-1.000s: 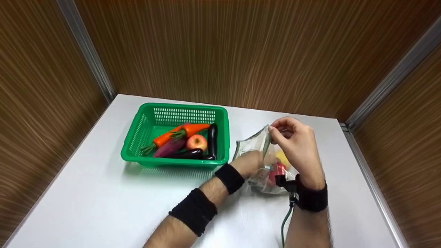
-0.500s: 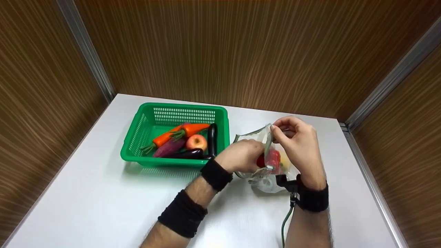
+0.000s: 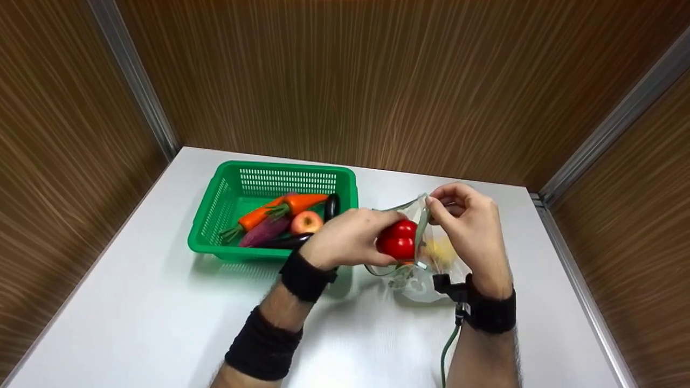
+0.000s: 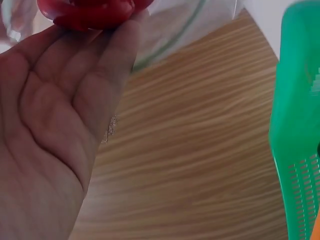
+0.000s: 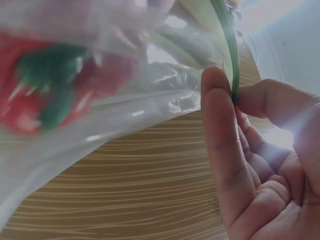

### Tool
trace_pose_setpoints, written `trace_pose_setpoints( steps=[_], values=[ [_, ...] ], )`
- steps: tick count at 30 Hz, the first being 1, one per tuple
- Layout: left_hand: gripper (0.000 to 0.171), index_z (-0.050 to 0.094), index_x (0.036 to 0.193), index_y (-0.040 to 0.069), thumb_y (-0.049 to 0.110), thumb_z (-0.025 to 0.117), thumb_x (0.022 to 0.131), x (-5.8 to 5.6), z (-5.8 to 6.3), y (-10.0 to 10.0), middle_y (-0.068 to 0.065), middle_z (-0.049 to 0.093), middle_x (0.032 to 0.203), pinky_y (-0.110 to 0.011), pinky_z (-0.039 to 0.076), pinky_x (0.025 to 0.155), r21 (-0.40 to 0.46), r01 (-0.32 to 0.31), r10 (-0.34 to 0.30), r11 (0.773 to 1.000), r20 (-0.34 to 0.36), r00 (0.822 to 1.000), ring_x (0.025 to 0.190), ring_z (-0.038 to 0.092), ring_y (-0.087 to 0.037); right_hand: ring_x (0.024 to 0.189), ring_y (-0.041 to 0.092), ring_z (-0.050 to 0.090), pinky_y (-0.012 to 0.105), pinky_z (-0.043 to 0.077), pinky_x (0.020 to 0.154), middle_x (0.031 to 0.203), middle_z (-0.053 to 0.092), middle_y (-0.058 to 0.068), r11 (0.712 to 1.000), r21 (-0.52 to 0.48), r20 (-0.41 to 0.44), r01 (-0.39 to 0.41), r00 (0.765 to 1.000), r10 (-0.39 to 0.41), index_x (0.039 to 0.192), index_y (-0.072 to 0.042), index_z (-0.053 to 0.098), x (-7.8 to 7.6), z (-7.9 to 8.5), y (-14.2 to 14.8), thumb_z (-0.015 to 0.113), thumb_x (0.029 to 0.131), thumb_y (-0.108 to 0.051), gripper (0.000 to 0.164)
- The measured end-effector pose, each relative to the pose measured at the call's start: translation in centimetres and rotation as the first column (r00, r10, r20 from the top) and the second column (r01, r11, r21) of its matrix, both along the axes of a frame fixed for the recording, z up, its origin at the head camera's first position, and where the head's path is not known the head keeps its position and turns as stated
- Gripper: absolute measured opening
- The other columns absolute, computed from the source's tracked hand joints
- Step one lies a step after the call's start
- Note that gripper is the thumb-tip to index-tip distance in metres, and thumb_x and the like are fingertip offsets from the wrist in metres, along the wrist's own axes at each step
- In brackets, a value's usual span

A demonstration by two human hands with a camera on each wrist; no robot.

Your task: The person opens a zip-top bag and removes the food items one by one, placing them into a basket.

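A red bell pepper (image 3: 398, 240) sits at the mouth of a clear bag (image 3: 423, 288), and my left hand (image 3: 347, 237) grips it between thumb and fingers. In the left wrist view the pepper (image 4: 95, 12) shows at the top, against the fingertips. My right hand (image 3: 469, 226) pinches the bag's green-edged rim between thumb and index finger; the right wrist view shows this rim (image 5: 227, 40) in the pinch. Through the plastic, the pepper's green stem (image 5: 55, 80) faces into the bag. Something yellow (image 3: 441, 250) shows inside the bag, with a bit of orange below the pepper.
A green basket (image 3: 202, 245) stands left of the bag. It holds carrots (image 3: 304, 201), a purple sweet-potato-like root (image 3: 267, 231), an apple (image 3: 306, 222) and dark eggplants (image 3: 332, 206). A green cable (image 3: 448, 347) runs from the right wrist mount. Wood-grain walls enclose the white table (image 3: 135, 302).
My left hand has drawn back leftward out of the bag, bringing the red bell pepper to the bag's mouth. The right hand keeps its pinch on the rim, nearly still.
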State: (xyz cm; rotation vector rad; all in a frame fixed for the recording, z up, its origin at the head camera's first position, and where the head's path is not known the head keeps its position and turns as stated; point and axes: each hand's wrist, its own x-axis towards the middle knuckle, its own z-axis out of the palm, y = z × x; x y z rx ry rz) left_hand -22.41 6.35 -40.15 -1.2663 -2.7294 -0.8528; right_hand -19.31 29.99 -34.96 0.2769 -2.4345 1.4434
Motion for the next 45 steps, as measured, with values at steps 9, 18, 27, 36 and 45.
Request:
trace_pose_setpoints(
  steps=[9,18,27,36,45],
  values=[
    [0.071,0.068,0.161,0.015,0.03,0.097,0.097,0.8,0.8,-3.6,-0.007,0.085,0.137,-0.041,0.07,0.106,0.087,-0.031,0.029,0.996,0.027,0.999,0.116,0.082,-0.023,0.078,-0.001,0.08,0.019,0.069,0.078,0.103,0.082,0.022,1.0,-0.004,0.003,0.003,1.0,-0.003,0.113,0.006,0.08,0.1,0.1,0.2,0.079,0.11,-0.004,0.01],
    [0.072,0.068,0.16,0.015,0.028,0.096,0.096,1.1,1.6,-7.7,-0.009,0.084,0.137,-0.046,0.07,0.109,0.126,-0.114,0.109,0.985,0.05,0.993,0.12,0.08,-0.026,0.078,0.0,0.08,0.021,0.07,0.078,0.1,0.081,0.015,1.0,-0.024,0.006,0.002,1.0,-0.002,0.113,0.006,0.08,0.1,0.1,0.3,0.079,0.11,-0.005,0.011],
    [0.072,0.069,0.159,0.012,0.025,0.099,0.095,0.3,1.0,-11.8,-0.01,0.084,0.138,-0.048,0.07,0.109,0.211,-0.239,0.217,0.948,0.125,0.968,0.122,0.081,-0.026,0.078,0.001,0.081,0.026,0.071,0.078,0.098,0.081,0.015,0.999,-0.039,-0.005,-0.002,1.0,0.002,0.112,0.007,0.08,0.0,0.1,0.4,0.079,0.108,0.001,0.007],
    [0.077,0.066,0.163,0.01,0.027,0.097,0.095,-1.6,-0.6,-12.1,-0.014,0.082,0.143,-0.054,0.067,0.116,0.05,-0.344,0.325,0.938,0.221,0.919,0.128,0.079,-0.033,0.078,0.001,0.081,0.023,0.07,0.078,0.098,0.081,0.013,0.999,-0.034,-0.008,0.001,1.0,-0.002,0.111,0.007,0.08,0.1,0.2,0.5,0.079,0.108,-0.001,0.008],
    [0.068,0.071,0.155,0.013,0.033,0.095,0.095,-2.1,-2.0,-10.9,-0.015,0.082,0.141,-0.056,0.066,0.114,-0.093,-0.337,0.349,0.937,0.236,0.907,0.127,0.078,-0.035,0.077,0.001,0.081,0.023,0.07,0.077,0.096,0.08,0.013,0.999,-0.036,-0.013,0.002,1.0,-0.002,0.111,0.008,0.08,0.1,0.1,0.6,0.079,0.108,0.0,0.008]
  ],
)
